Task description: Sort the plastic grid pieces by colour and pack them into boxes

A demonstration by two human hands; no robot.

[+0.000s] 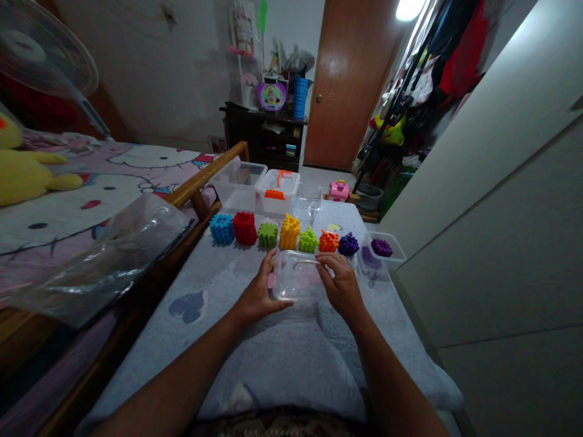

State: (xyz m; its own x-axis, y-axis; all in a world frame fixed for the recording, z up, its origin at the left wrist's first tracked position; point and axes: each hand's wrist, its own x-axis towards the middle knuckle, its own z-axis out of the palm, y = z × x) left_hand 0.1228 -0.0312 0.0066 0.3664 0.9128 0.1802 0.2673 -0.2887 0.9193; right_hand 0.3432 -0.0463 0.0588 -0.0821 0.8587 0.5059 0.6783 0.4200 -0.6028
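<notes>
My left hand [259, 290] and my right hand [339, 283] both grip a small clear plastic box [297, 280], one on each side, just above a pale blanket [273, 352]. Beyond the box runs a row of toy block stacks: blue [221, 229], red [245, 228], green [268, 234], yellow [289, 232], lime [308, 240], orange [328, 241] and purple [348, 244]. A second clear tub [385, 250] at the right holds purple pieces.
Clear storage boxes [238, 181], one with an orange latch [277, 189], stand behind the row. A bed with a wooden rail [204, 177] and a clear plastic bag [109, 255] lies at left. A white wall [492, 212] is at right, a wooden door [350, 85] ahead.
</notes>
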